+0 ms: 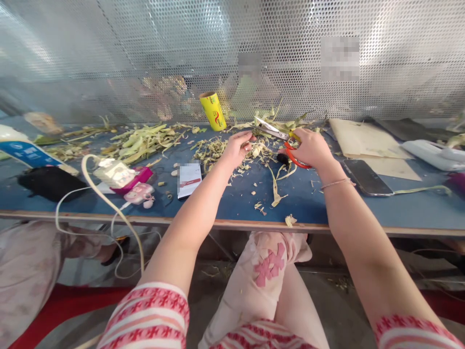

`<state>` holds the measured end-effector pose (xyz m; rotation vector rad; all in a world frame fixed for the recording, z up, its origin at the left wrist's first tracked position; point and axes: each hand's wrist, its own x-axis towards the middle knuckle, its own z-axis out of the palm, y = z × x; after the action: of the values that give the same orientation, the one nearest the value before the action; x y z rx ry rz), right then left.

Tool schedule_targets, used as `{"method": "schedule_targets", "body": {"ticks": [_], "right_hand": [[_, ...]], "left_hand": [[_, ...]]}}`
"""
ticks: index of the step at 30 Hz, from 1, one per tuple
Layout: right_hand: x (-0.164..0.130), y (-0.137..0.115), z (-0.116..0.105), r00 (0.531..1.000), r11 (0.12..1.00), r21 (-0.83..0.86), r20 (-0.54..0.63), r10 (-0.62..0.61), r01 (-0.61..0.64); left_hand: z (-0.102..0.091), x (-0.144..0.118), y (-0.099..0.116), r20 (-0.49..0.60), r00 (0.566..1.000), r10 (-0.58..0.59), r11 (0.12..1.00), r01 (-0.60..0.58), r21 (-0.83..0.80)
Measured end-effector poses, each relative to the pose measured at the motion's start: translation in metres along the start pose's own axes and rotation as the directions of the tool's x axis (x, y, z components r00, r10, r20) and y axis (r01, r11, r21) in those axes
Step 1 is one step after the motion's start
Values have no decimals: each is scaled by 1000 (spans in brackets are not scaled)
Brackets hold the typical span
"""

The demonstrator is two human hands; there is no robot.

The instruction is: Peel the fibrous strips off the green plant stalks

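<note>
A pair of scissors [273, 130] with red and yellow handles is in my right hand [313, 146], its blades pointing left and slightly apart. My left hand [238, 147] is closed just left of the blade tips, thumb and fingers together. What it pinches, if anything, is too small to make out. Under and around both hands lies a pile of pale, dry plant trimmings [212, 151]. A small black object [283, 158] sits below the scissors, and a longer dry strip [275, 186] hangs toward the table's front.
A yellow cardboard tube [213, 111] stands at the back near the perforated metal wall [290, 63]. More plant strips [145, 140], a small white box [189, 179], a charger with cables [121, 175] and a black pouch [51, 182] are left. A phone [367, 178] and brown cardboard [366, 138] lie right.
</note>
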<state>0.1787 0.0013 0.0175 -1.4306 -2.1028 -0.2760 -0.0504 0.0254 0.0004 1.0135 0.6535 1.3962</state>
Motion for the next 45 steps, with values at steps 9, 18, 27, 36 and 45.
{"method": "schedule_targets", "body": {"ticks": [9, 18, 27, 36, 45], "right_hand": [[-3, 6, 0, 987, 986, 49, 7, -160, 159], [-3, 6, -1, 986, 987, 77, 81, -146, 139], [-4, 9, -6, 966, 968, 153, 136, -220, 199], [-5, 7, -6, 952, 967, 119, 184, -246, 227], [-5, 3, -12, 941, 966, 198, 263, -214, 165]], "left_hand": [[-17, -4, 4, 317, 921, -226, 966, 253, -48], [-21, -4, 1, 358, 894, -268, 950, 308, -58], [-16, -8, 4, 285, 903, -323, 938, 345, -28], [-25, -2, -2, 359, 883, -304, 946, 323, 6], [-25, -3, 0, 339, 886, -316, 945, 327, 24]]}}
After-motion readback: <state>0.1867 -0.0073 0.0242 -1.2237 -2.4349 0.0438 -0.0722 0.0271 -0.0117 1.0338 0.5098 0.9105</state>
